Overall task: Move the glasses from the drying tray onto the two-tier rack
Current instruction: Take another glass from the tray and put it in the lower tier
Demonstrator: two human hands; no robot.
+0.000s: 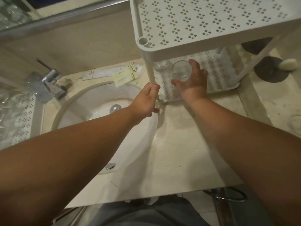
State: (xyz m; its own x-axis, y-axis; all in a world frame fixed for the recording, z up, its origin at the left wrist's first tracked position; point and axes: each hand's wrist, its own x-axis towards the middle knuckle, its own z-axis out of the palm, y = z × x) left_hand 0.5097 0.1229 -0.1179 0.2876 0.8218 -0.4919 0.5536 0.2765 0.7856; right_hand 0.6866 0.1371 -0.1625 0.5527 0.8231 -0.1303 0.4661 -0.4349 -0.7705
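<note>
Inside the right hand's [193, 84] grip sits the glass [181, 71].

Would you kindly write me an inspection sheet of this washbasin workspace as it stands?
Surface: pale marble counter with inset sink.
Job's things: two-tier rack, top tier bare; one glass stands on the lower tier; a second glass is held over that tier; drying tray at far left, with glasses.
Clutter: sachets behind the sink; a pale oval item, perhaps soap, on a dark dish.
Grippers: left hand grips the rack's front post; right hand holds the second glass, fingers round it.
Cables: nothing seen.
Surroundings: tap, wall ledge, towel ring below the counter.
</note>
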